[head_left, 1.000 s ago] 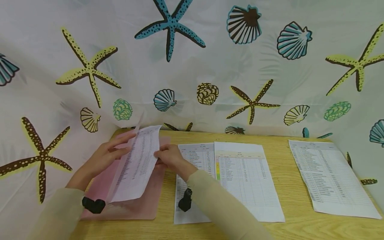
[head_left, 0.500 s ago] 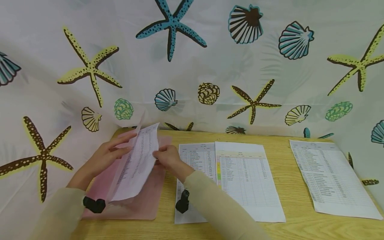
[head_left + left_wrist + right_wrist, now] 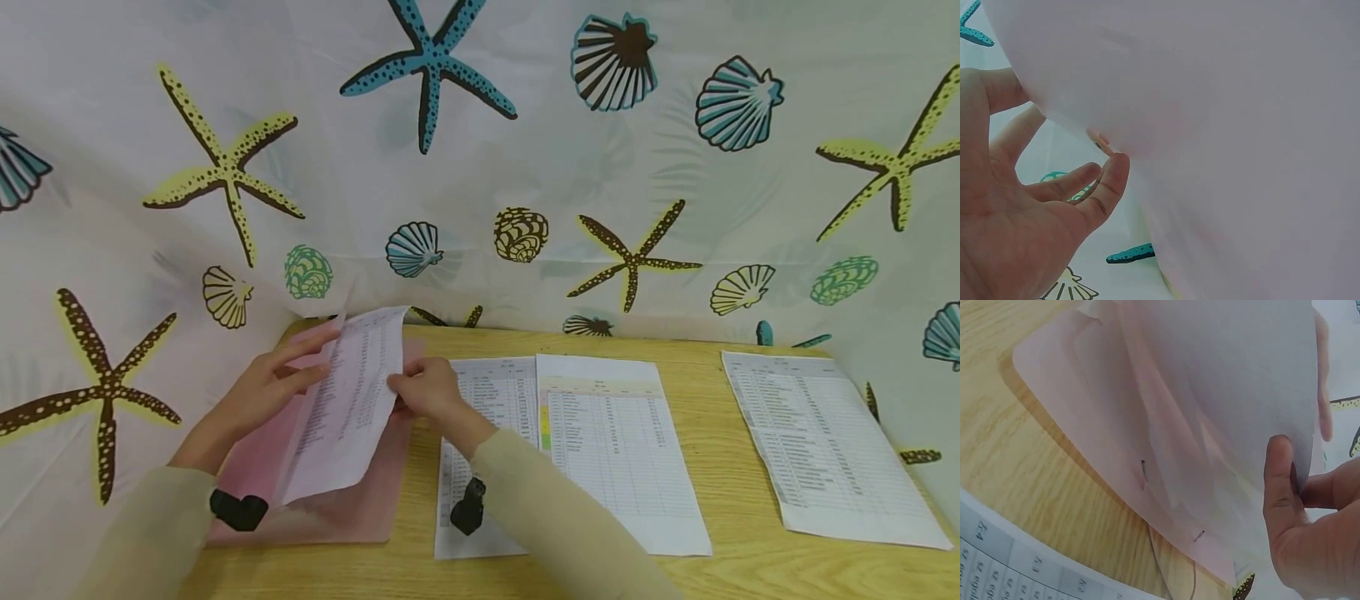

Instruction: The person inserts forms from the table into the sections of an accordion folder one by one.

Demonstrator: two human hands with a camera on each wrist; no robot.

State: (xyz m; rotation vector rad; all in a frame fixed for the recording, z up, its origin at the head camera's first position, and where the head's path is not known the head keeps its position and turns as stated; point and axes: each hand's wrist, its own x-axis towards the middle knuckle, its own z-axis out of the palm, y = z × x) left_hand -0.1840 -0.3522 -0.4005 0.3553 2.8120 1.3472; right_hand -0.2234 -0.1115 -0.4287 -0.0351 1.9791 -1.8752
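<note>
A pink folder [image 3: 352, 521] lies on the table at the left, its translucent cover raised. My left hand [image 3: 266, 387] holds that cover near its upper left; in the left wrist view some fingers pass behind the pale sheet and others [image 3: 1113, 181] touch its edge. A printed paper sheet [image 3: 352, 408] stands tilted over the folder. My right hand [image 3: 431, 387] pinches its right edge between thumb and fingers. In the right wrist view the sheet's blank back [image 3: 1241, 369] shows, with wrinkled translucent layers and two small dark fasteners on the pink folder beneath.
Two printed sheets, one plain grey-headed [image 3: 480, 542] and one with coloured tabs [image 3: 615, 467], lie right of the folder. Another printed sheet [image 3: 832, 450] lies at the far right. A shell-patterned curtain [image 3: 480, 167] borders the wooden table [image 3: 693, 442].
The right hand has drawn the sheet's edge slightly left, then back to the right, so the page faces the head camera more. The left hand stays nearly still at the cover.
</note>
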